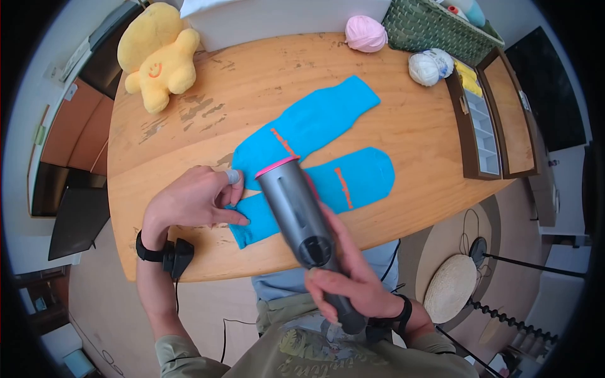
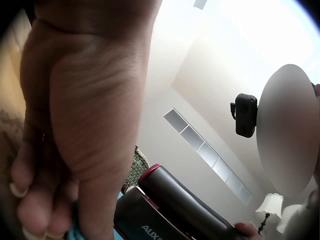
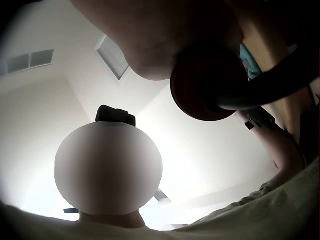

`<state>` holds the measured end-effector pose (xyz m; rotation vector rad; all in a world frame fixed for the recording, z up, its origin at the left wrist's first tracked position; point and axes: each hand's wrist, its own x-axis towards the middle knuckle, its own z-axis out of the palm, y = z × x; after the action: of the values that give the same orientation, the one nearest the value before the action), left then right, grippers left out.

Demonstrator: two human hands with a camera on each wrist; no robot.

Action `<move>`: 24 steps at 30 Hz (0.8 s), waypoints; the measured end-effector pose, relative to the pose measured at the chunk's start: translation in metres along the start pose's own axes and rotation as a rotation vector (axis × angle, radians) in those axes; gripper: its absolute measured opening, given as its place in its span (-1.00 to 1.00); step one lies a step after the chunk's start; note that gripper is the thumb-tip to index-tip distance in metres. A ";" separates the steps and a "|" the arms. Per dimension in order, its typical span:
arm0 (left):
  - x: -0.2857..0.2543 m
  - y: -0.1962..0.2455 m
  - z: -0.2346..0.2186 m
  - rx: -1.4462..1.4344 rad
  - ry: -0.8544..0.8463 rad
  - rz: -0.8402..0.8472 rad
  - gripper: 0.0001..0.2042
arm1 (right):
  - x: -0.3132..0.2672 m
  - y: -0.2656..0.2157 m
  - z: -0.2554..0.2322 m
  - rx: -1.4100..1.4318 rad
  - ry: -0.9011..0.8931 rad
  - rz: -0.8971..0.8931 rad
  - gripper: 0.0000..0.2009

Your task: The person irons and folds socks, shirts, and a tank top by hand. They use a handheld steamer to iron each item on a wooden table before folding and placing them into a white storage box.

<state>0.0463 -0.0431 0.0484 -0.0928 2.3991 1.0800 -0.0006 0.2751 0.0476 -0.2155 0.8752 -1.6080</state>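
Two blue socks with orange lettering lie flat on the wooden table, the far sock (image 1: 324,116) angled up and the near sock (image 1: 373,175) just below it. My left hand (image 1: 189,198) pinches the left end of the near sock, and blue cloth shows between thumb and fingers in the left wrist view. My right hand (image 1: 356,280) grips the handle of a dark grey handheld garment steamer (image 1: 290,205) with pink trim. The steamer's head overlaps the near sock in the head view and hides its middle. A cord leaves the steamer's round base (image 3: 195,90) in the right wrist view.
A yellow plush toy (image 1: 161,63) sits at the back left, beside a white box (image 1: 283,22). Pink yarn (image 1: 365,33), white yarn (image 1: 430,67) and a green woven basket (image 1: 435,28) stand at the back right. An open compartment box (image 1: 482,126) is at the right edge.
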 end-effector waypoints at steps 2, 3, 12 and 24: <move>0.000 0.001 -0.001 0.009 -0.005 -0.005 -0.59 | -0.006 -0.009 -0.005 0.022 0.096 -0.001 -0.10; 0.000 0.002 -0.001 0.013 -0.006 -0.008 -0.59 | -0.008 -0.012 -0.008 0.032 0.143 -0.001 -0.09; 0.001 0.001 0.000 -0.009 -0.004 0.009 -0.59 | -0.018 -0.034 -0.036 0.142 0.319 -0.217 -0.17; 0.001 0.000 0.000 0.002 -0.006 0.007 -0.59 | -0.021 -0.049 -0.054 0.113 0.382 -0.343 -0.26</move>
<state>0.0458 -0.0435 0.0478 -0.0806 2.3973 1.0791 -0.0647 0.3153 0.0486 0.0281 1.0746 -2.0550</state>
